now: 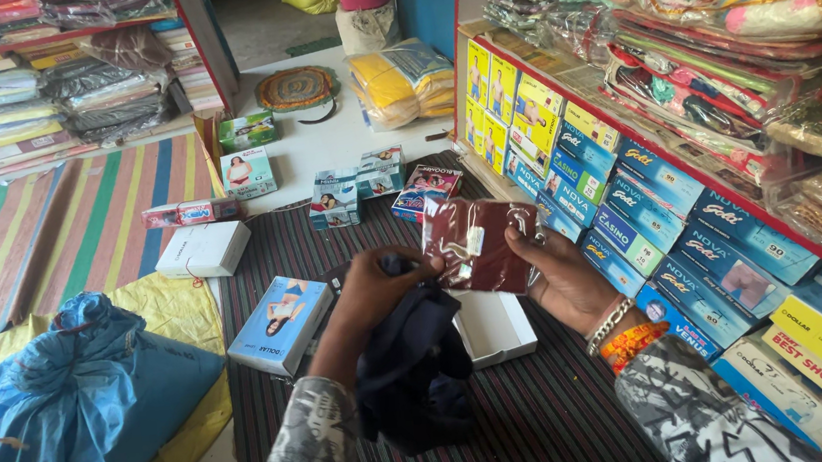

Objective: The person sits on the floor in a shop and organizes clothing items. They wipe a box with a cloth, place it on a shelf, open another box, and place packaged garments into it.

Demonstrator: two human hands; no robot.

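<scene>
Maroon cloth (478, 245) in a clear packet, pinched at its right edge by the right hand (562, 282), grip closed, raised above the open white box (494, 328) for a clear look. Dark cloth (414, 366) bunched in the left hand (377, 290), grip closed, hanging over the striped mat (540, 419). Hemmed right by the shelf (666, 161) of boxes, left by a flat box (279, 324); open floor ahead.

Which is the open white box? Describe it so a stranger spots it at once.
Start on the dark striped mat. Between the person's forearms, just below the maroon garment in clear plastic, lies the open white cardboard box. Unlike the printed blue boxes nearby, it is plain white, with its inside bare.
</scene>
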